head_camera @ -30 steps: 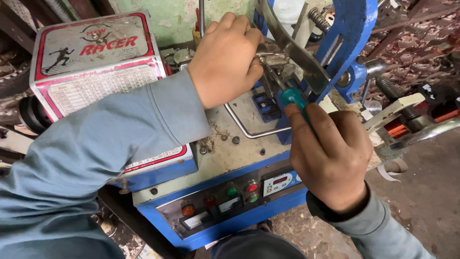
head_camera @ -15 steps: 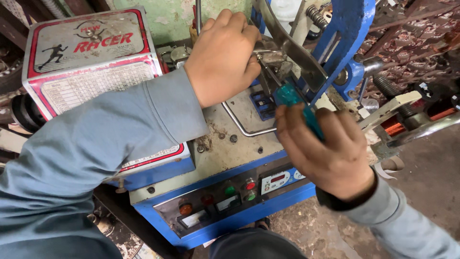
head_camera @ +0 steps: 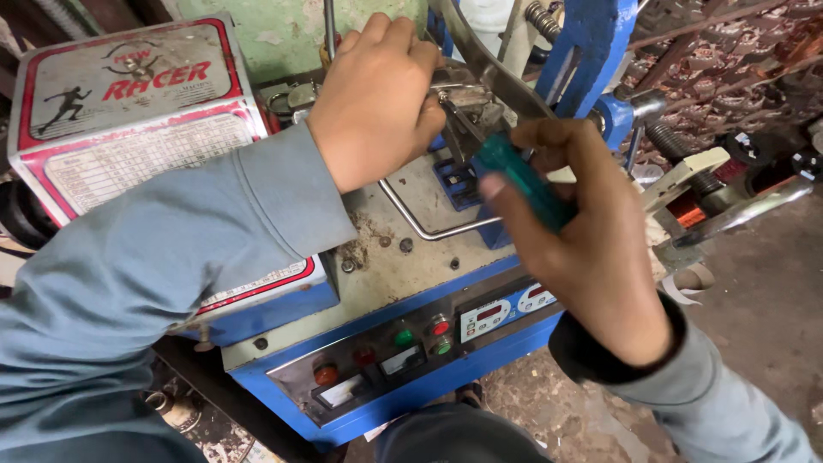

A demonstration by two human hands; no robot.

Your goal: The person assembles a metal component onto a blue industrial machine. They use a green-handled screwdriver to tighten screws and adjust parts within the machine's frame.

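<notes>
- Your right hand (head_camera: 591, 257) is closed around the green screwdriver handle (head_camera: 523, 178), above the right part of the blue machine (head_camera: 411, 377); the fingers wrap the lower half, so only the upper half of the handle shows.
- The metal shaft and tip of the screwdriver are hard to make out: they go up-left into the dark small parts under your left hand (head_camera: 377, 99), and you cannot see where the tip touches.
- The long axis of the screwdriver runs diagonal, from lower right at your palm to upper left toward the mechanism.
- Your left hand is closed over the mechanism at the top of the machine; what it grips is hidden under the fingers.
- A bent metal rod (head_camera: 420, 225) lies on the dirty grey top plate (head_camera: 394, 266), just below the two hands.
- A long steel lever (head_camera: 489, 64) crosses in front of the blue frame (head_camera: 591, 43), close above the screwdriver handle.
- The control panel (head_camera: 403, 351) with red and green buttons and two small displays is on the front, below your right wrist.
- A grey box with red border (head_camera: 129, 111) stands at the left, partly covered by your left sleeve (head_camera: 163, 274).
</notes>
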